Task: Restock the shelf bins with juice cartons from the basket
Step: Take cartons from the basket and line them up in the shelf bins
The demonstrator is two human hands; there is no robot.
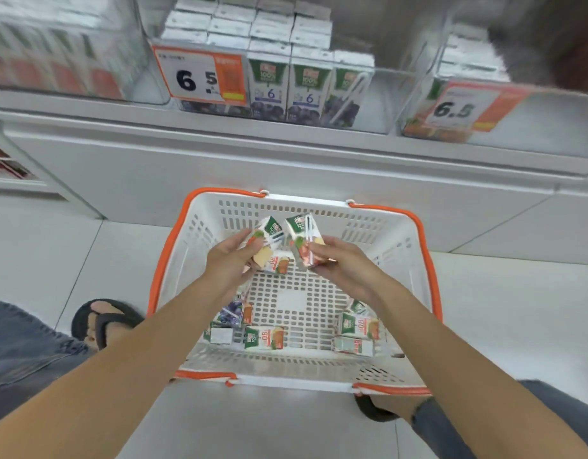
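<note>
A white basket with an orange rim (425, 260) sits on the floor below me. My left hand (228, 263) grips one juice carton (267, 231) above the basket. My right hand (339, 263) grips another juice carton (302, 235) beside it. A further carton (276, 264) shows just under my left hand; whether a hand holds it is unclear. Several loose cartons lie on the basket floor, some at the near left (263, 337) and some at the near right (357, 326). On the shelf ahead, a clear bin (378, 104) holds grape juice cartons (307, 87) in rows.
Clear bins with cartons stand at the shelf's left (64, 61) and right (451, 94), each with orange price tags (200, 76). The white shelf base (286, 167) rises behind the basket. My sandalled foot (102, 323) rests left of the basket, the other foot (375, 409) at its near right corner.
</note>
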